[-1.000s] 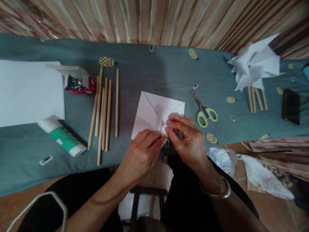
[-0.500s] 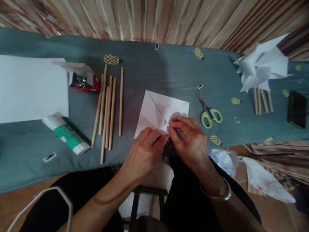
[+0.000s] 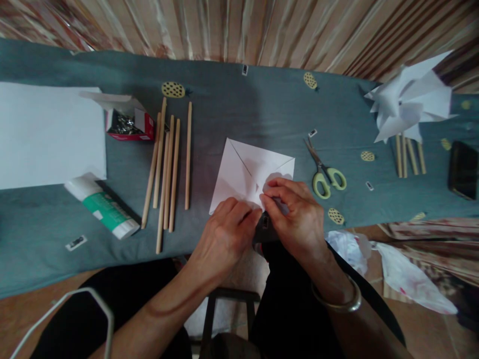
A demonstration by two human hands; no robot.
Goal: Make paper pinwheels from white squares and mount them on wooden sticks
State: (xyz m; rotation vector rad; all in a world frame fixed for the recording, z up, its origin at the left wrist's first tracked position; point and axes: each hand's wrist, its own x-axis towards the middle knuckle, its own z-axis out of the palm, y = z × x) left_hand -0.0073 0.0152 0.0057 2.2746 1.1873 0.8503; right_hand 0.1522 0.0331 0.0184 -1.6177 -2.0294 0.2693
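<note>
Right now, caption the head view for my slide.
Left hand and right hand touch a white paper square lying between wooden sticks and green-handled scissors.

open tablecloth (image 3: 224,99) beyond paper (image 3: 235,177), scissors (image 3: 321,165) barring right, sticks (image 3: 168,172) barring left

Black trousers (image 3: 123,299), bare forearms (image 3: 168,304), 2 bare hands (image 3: 228,232), silvery bangle (image 3: 351,305) around right wrist (image 3: 334,279)

The left arm (image 3: 174,301) and the right arm (image 3: 368,326) both reach forward and slant inward. The left hand (image 3: 228,232) is palm down with its fingers bent. The right hand (image 3: 297,212) pinches with thumb and pointing finger, very close by.
</note>
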